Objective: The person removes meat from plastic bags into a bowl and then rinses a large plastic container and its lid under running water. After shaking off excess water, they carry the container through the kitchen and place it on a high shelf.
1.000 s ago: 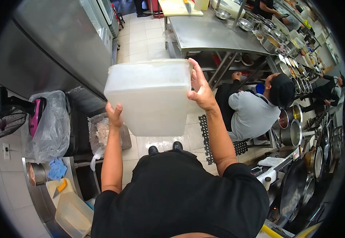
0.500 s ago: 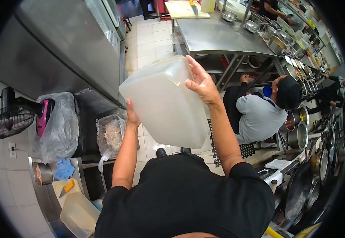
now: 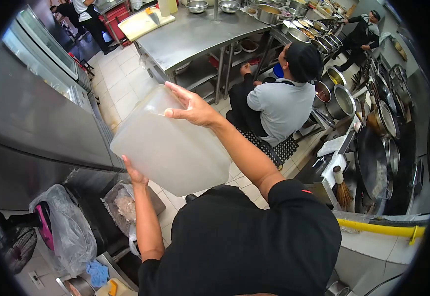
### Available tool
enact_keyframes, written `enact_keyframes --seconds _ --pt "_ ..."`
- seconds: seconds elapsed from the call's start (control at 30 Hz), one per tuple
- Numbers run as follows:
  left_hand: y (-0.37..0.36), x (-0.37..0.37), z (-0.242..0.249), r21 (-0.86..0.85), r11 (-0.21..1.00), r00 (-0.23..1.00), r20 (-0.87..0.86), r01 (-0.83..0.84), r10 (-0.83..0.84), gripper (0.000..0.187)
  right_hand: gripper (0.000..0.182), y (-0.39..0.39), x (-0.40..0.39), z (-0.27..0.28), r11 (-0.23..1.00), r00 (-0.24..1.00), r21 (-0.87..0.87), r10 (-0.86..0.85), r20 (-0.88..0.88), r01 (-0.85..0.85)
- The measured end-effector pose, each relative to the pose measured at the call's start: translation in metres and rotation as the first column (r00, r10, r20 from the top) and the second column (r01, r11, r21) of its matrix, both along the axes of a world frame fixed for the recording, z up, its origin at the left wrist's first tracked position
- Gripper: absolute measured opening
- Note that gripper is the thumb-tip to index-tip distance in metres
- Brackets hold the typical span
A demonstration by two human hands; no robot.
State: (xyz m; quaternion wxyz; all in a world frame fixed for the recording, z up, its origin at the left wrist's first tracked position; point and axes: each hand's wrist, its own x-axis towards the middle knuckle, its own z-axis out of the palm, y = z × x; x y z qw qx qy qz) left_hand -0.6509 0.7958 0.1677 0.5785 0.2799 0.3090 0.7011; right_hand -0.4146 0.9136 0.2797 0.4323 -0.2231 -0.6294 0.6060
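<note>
A large translucent white plastic food container (image 3: 170,143) is held up at a tilt in front of my body. Its smooth outer side faces me, and the inside is hidden. My left hand (image 3: 137,172) grips the lower left edge, with the thumb showing and most fingers behind the container. At the upper right corner, my right hand (image 3: 195,109) presses with the thumb on the near side and the fingers along the top.
A co-worker in a grey shirt (image 3: 284,108) crouches beside the steel table (image 3: 190,37). Pots and woks (image 3: 373,158) line the right side. Left stand a steel fridge (image 3: 42,113), a plastic-lined crate (image 3: 114,197) and a fan (image 3: 17,246). Another person (image 3: 360,37) stands far right.
My view has swung to the right, so the surroundings sit further left in it. The container stays in both hands, a little further left and more tilted in view.
</note>
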Motion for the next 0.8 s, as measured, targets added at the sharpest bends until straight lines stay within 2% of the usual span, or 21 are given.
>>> enact_keyframes --seconds 0.1,0.17,0.2,0.23,0.3,0.33,0.37,0.43,0.47,0.53,0.6,0.63,0.7,0.73,0.77,0.8 --pt "0.013 -0.001 0.002 0.029 1.000 1.000 -0.004 0.003 -0.003 0.078 0.093 0.007 0.003 -0.001 0.998 0.997 -0.049 0.021 -0.070 -0.024" --pt "0.022 -0.010 -0.001 0.049 0.996 0.998 0.006 0.070 -0.070 0.075 0.089 0.010 0.004 -0.005 0.997 0.999 -0.074 -0.039 -0.011 0.038" --pt "0.028 -0.014 -0.003 0.069 0.989 0.991 0.011 0.132 -0.133 0.073 0.074 0.010 0.006 -0.009 0.990 0.985 -0.022 -0.135 0.104 0.138" --pt "0.034 -0.018 -0.005 0.066 0.987 0.989 0.019 0.144 -0.146 0.073 0.074 0.010 0.010 -0.011 0.988 0.983 -0.025 -0.148 0.112 0.152" --pt "0.045 -0.024 -0.006 0.028 0.977 0.977 0.000 0.211 -0.211 0.074 0.058 0.011 0.013 -0.018 0.962 0.986 -0.241 -0.096 0.134 0.126" --pt "0.054 -0.026 -0.006 0.028 0.975 0.975 0.003 0.223 -0.223 0.074 0.045 0.012 0.009 -0.029 0.955 0.968 -0.163 -0.237 0.081 0.247" --pt "0.062 -0.026 -0.004 -0.030 0.972 0.971 -0.063 0.231 -0.232 0.074 0.045 0.015 0.010 -0.038 0.952 0.965 -0.165 -0.247 0.084 0.258" --pt "0.085 -0.026 -0.001 -0.091 0.966 0.960 -0.127 0.241 -0.251 0.075 0.038 0.025 0.016 -0.056 0.853 0.899 -0.304 -0.436 0.034 0.425" --pt "0.097 -0.024 0.002 -0.138 0.952 0.947 -0.136 0.273 -0.291 0.076 0.038 0.032 0.021 -0.066 0.848 0.897 -0.310 -0.441 0.037 0.430" --pt "0.123 -0.024 0.006 -0.190 0.933 0.929 -0.156 0.304 -0.335 0.076 0.036 0.052 0.032 -0.083 0.747 0.833 -0.457 -0.553 -0.026 0.482" --pt "0.153 -0.022 0.010 -0.172 0.969 0.942 -0.256 0.178 -0.218 0.076 0.036 0.077 0.042 -0.093 0.720 0.798 -0.514 -0.593 -0.107 0.466" --pt "0.165 -0.026 0.010 -0.168 0.970 0.940 -0.266 0.176 -0.216 0.076 0.037 0.093 0.049 -0.098 0.697 0.760 -0.562 -0.626 -0.175 0.445" --pt "0.188 -0.038 0.005 -0.276 0.960 0.789 -0.581 0.040 -0.200 0.081 0.040 0.130 0.061 -0.107 0.676 0.717 -0.603 -0.657 -0.235 0.423" --pt "0.196 -0.043 0.002 -0.277 0.960 0.780 -0.594 0.033 -0.198 0.081 0.043 0.151 0.065 -0.114 0.615 0.644 -0.666 -0.720 -0.258 0.422" --pt "0.203 -0.046 0.001 -0.361 0.932 0.825 -0.518 0.030 -0.227 0.081 0.046 0.171 0.069 -0.119 0.551 0.565 -0.727 -0.779 -0.271 0.411" --pt "0.211 -0.048 0.002 -0.445 0.895 0.863 -0.439 0.033 -0.250 0.081 0.053 0.187 0.072 -0.117 0.508 0.536 -0.751 -0.808 -0.245 0.422"
